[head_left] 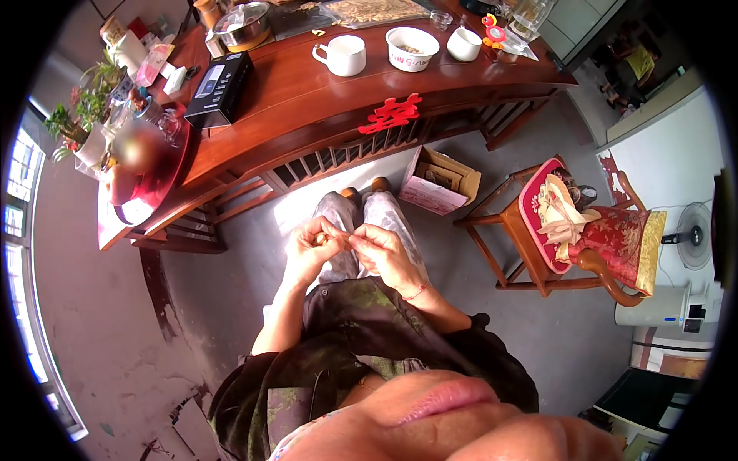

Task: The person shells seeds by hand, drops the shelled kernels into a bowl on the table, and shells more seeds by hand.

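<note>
Over my lap, my left hand (309,244) is closed, its fingers curled around a small yellowish-brown piece (320,240) whose kind I cannot make out. My right hand (378,247) is pinched, its fingertips meeting those of the left. Whatever is between the right fingertips is hidden or too small to name. A red string bracelet (415,293) circles my right wrist. Ahead on the wooden table (300,100) stand a white mug (343,56), a white bowl (413,49) with small pieces in it, and a small white pot (464,44).
A black box (220,89), a steel pot (243,28) and a round red tray (171,170) are on the table. Beneath its front edge sits an open cardboard box (440,180). To my right are a wooden chair (530,257) with cushions and a fan (694,234).
</note>
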`<state>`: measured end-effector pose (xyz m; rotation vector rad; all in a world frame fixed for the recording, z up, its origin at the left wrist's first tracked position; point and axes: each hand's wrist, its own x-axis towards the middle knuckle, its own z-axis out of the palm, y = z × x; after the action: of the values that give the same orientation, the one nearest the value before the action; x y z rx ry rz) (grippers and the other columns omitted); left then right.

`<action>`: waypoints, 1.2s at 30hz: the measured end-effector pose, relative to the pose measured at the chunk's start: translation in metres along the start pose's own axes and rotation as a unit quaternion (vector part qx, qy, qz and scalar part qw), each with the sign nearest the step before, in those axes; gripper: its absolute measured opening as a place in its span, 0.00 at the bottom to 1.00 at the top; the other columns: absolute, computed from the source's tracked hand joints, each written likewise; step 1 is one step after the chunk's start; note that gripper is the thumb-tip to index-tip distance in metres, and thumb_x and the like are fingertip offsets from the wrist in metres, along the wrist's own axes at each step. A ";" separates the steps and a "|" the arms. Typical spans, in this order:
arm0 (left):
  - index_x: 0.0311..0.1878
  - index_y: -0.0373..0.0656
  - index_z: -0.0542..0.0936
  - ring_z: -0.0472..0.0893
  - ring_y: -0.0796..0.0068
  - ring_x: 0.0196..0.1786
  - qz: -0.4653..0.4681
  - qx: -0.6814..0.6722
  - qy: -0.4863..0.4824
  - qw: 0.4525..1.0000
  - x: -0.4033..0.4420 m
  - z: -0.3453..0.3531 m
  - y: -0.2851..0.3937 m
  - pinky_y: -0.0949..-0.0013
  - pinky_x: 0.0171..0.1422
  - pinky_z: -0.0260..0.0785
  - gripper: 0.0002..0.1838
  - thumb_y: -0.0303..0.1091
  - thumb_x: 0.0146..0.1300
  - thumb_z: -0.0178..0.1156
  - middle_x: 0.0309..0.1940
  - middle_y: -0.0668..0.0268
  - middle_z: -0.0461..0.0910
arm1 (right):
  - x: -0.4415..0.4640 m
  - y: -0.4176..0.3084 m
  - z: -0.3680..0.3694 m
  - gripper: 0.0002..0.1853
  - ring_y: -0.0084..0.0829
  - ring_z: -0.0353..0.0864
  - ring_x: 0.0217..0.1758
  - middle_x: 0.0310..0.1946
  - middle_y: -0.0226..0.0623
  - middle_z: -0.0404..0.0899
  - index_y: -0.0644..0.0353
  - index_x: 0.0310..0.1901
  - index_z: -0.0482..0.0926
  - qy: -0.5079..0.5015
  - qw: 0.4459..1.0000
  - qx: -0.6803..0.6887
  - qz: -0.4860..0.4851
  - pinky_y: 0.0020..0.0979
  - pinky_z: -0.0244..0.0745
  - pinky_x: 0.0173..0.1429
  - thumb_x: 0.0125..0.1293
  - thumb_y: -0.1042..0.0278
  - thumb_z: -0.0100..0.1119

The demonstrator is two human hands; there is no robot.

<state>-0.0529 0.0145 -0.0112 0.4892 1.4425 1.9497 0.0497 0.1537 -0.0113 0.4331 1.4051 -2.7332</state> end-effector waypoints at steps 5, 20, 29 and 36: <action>0.30 0.42 0.77 0.67 0.93 0.21 -0.031 -0.004 0.042 0.999 0.000 -0.001 -0.003 0.85 0.24 0.55 0.02 0.23 0.57 0.60 0.24 0.74 0.78 | 0.004 0.008 0.008 0.10 0.13 0.70 0.22 0.21 0.29 0.75 0.65 0.39 0.77 0.081 0.924 -0.312 -0.207 0.21 0.65 0.25 0.69 0.65 0.57; 0.32 0.37 0.77 0.60 0.92 0.16 0.000 -0.016 0.087 0.996 0.000 0.011 -0.005 0.83 0.20 0.48 0.02 0.24 0.60 0.58 0.19 0.71 0.76 | 0.005 0.014 0.009 0.07 0.22 0.74 0.23 0.23 0.35 0.76 0.65 0.42 0.77 0.116 0.890 -0.351 -0.266 0.24 0.67 0.27 0.69 0.70 0.53; 0.36 0.37 0.79 0.62 0.93 0.19 0.007 -0.022 0.037 0.999 -0.004 0.010 0.003 0.85 0.23 0.51 0.04 0.27 0.61 0.63 0.23 0.72 0.78 | 0.002 0.009 0.005 0.08 0.11 0.58 0.19 0.16 0.22 0.66 0.62 0.37 0.79 0.077 0.968 -0.183 -0.153 0.20 0.53 0.21 0.70 0.67 0.54; 0.39 0.36 0.81 0.72 0.91 0.28 0.019 -0.014 0.021 1.000 -0.006 0.013 0.008 0.86 0.32 0.61 0.04 0.26 0.62 0.62 0.28 0.71 0.80 | -0.006 -0.003 0.014 0.09 0.28 0.76 0.22 0.22 0.40 0.77 0.64 0.38 0.77 0.102 0.895 -0.362 -0.239 0.27 0.66 0.26 0.70 0.66 0.54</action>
<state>-0.0427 0.0182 0.0006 0.4678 1.4396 2.0183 0.0520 0.1434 0.0004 0.3559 2.7229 -2.2052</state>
